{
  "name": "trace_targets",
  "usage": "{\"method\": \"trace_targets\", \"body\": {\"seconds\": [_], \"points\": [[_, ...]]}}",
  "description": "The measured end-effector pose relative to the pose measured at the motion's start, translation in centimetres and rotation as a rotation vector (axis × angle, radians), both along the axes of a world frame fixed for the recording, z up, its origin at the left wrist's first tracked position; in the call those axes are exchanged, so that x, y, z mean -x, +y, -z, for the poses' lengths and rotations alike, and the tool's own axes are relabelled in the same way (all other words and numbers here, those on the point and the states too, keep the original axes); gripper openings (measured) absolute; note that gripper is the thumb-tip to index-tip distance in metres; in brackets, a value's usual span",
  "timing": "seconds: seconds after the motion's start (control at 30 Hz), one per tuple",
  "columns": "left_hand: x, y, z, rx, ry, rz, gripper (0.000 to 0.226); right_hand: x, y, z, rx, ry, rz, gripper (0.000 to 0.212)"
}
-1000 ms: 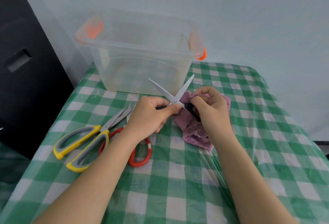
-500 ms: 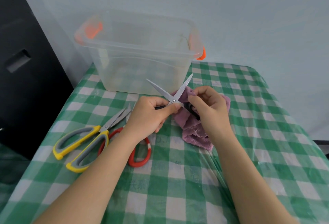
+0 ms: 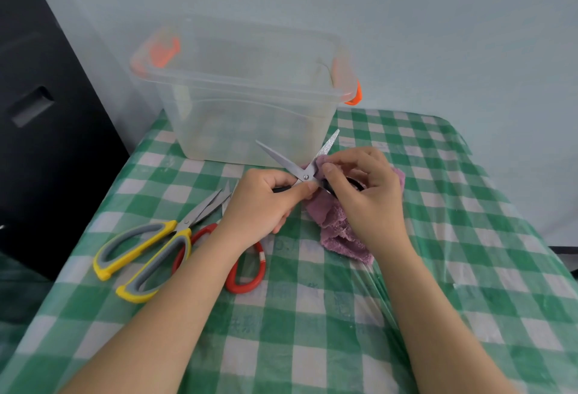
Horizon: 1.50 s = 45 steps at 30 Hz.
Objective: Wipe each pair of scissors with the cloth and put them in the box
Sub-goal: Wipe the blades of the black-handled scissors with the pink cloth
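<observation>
My left hand [image 3: 264, 203] grips the black handle of a pair of scissors [image 3: 286, 163], thumb near the pivot; their steel blades are spread in a V in front of the box. My right hand [image 3: 364, 196] pinches the purple cloth [image 3: 337, 231] against the base of the right blade, and the other black handle loop shows under its fingers. The clear plastic box [image 3: 244, 96] with orange latches stands behind, open-topped. Yellow-and-grey scissors [image 3: 147, 253] and red-handled scissors [image 3: 247, 268] lie on the table to the left, partly under my left forearm.
A green-and-white checked tablecloth [image 3: 438, 268] under clear plastic covers the table. A black chair [image 3: 47, 143] stands against the table's left edge. A pale wall rises close behind the box.
My right hand's fingers and the cloth have shifted up from the handle toward the base of the right blade. My left hand keeps the scissors in about the same place.
</observation>
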<state>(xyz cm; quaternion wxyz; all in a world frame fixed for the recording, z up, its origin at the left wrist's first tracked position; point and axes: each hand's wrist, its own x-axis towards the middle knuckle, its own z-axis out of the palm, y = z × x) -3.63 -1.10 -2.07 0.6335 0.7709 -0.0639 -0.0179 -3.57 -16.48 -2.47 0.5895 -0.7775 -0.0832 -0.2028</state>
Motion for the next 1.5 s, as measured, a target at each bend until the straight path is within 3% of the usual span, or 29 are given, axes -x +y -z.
{"method": "trace_targets", "body": {"seconds": [0.37, 0.63, 0.93, 1.13, 1.27, 1.5], "points": [[0.2, -0.2, 0.5, -0.067, -0.058, 0.001, 0.027, 0.1, 1.1, 0.2, -0.118, 0.065, 0.078, 0.018], [0.5, -0.6, 0.3, -0.152, -0.091, -0.001, 0.025, 0.3, 0.9, -0.6, -0.176, 0.246, 0.057, 0.032], [0.3, -0.4, 0.3, -0.12, -0.08, -0.015, 0.03, 0.5, 0.7, -1.0, -0.328, 0.262, -0.029, 0.018], [0.4, -0.5, 0.3, -0.158, -0.098, -0.012, 0.029, 0.5, 0.8, -0.8, -0.236, 0.279, 0.023, 0.027], [0.5, -0.5, 0.3, -0.166, -0.116, -0.011, 0.031, 0.3, 1.0, -0.5, -0.122, 0.242, 0.058, 0.019], [0.3, -0.3, 0.4, -0.146, -0.094, -0.007, 0.026, 0.1, 0.9, -0.2, -0.076, 0.231, 0.035, 0.023]]}}
